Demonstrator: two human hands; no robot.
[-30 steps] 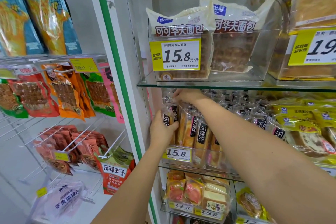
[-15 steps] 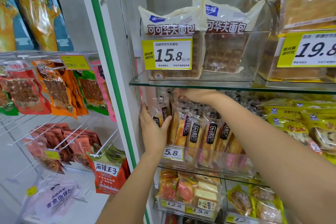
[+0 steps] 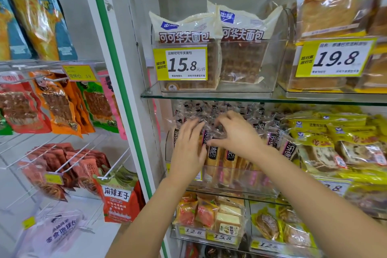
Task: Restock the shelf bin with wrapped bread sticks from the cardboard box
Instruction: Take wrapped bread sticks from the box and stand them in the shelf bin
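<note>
Wrapped bread sticks (image 3: pixel 231 158) with black labels stand upright, packed in a clear shelf bin (image 3: pixel 240 180) on the middle glass shelf. My left hand (image 3: pixel 188 144) lies flat with straight fingers against the front of the left sticks. My right hand (image 3: pixel 236 134) reaches in from the right, and its thumb and fingers pinch the clear wrapper top of one bread stick (image 3: pixel 211 132) in the front row. The cardboard box is out of view.
A glass shelf (image 3: pixel 230 95) just above the hands carries bins of waffle bread (image 3: pixel 188 48). Yellow bread packs (image 3: pixel 339 142) crowd the right. A green-edged white pillar (image 3: pixel 117 90) stands on the left, with hanging snack bags (image 3: pixel 56 107) beyond. More bins (image 3: pixel 209 218) sit below.
My left hand has moved from the bin's left side onto the front of the sticks. My right hand has come down from the back row to the front row's wrapper tops.
</note>
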